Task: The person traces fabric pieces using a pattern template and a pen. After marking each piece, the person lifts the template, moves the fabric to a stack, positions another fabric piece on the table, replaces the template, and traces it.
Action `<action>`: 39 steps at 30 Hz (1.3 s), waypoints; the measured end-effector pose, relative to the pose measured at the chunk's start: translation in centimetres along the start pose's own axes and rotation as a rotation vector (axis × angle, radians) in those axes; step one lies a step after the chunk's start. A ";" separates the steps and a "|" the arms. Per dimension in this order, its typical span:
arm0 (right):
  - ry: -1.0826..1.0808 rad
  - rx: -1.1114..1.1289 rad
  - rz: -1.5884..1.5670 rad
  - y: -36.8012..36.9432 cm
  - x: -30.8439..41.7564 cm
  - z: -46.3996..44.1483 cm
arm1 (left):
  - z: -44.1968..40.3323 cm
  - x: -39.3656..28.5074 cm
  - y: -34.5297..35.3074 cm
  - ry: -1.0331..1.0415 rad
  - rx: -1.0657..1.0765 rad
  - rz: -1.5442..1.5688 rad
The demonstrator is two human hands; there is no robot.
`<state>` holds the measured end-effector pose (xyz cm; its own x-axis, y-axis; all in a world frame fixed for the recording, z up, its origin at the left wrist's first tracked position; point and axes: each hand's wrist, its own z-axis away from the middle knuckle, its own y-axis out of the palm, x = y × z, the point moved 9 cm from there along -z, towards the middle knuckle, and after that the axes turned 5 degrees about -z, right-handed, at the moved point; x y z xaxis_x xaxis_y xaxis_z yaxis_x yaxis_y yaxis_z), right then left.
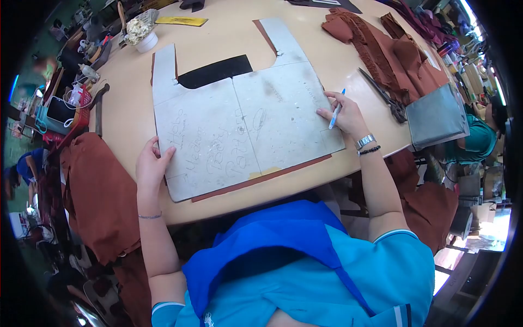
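A grey pattern board, with handwriting and a notch cut in its far side, lies flat on the table. Reddish-brown fabric peeks out from under its near edge, and a black piece shows in the notch. My left hand grips the board's left edge, thumb on top; its other fingers are partly hidden. At the right edge is my right hand, closed around a blue-and-white pen while thumb and fingertips touch the board.
Large scissors lie on the right, beside brown fabric and a grey box. A yellow strip, a white cup and a hammer-like tool are farther left. Brown fabric hangs at the table's left.
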<state>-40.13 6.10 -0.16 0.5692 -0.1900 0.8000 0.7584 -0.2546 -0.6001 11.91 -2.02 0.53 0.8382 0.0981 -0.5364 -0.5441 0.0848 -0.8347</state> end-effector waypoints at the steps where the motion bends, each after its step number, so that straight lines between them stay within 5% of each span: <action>1: 0.002 0.004 0.004 0.1 0.1 0.0 | 0.0 -0.1 -0.1 0.003 0.003 -0.007; 9: -0.008 0.052 0.123 -0.3 0.6 0.1 | -0.8 0.3 -0.1 0.046 0.034 -0.078; 15: 0.086 -0.024 -0.530 -1.3 -4.0 -0.3 | -2.2 4.1 1.5 0.073 0.048 0.321; 26: 0.018 -0.046 -0.226 -1.1 -2.4 0.0 | -1.6 3.5 0.9 0.084 0.020 0.273; 39: -0.058 0.037 -0.371 -0.5 -4.4 -1.1 | -1.4 3.8 0.9 0.063 -0.010 0.329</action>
<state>-43.34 6.00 -3.38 0.2697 -0.0373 0.9622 0.9268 -0.2610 -0.2699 14.68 -2.99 -2.42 0.6186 0.0572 -0.7836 -0.7857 0.0493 -0.6167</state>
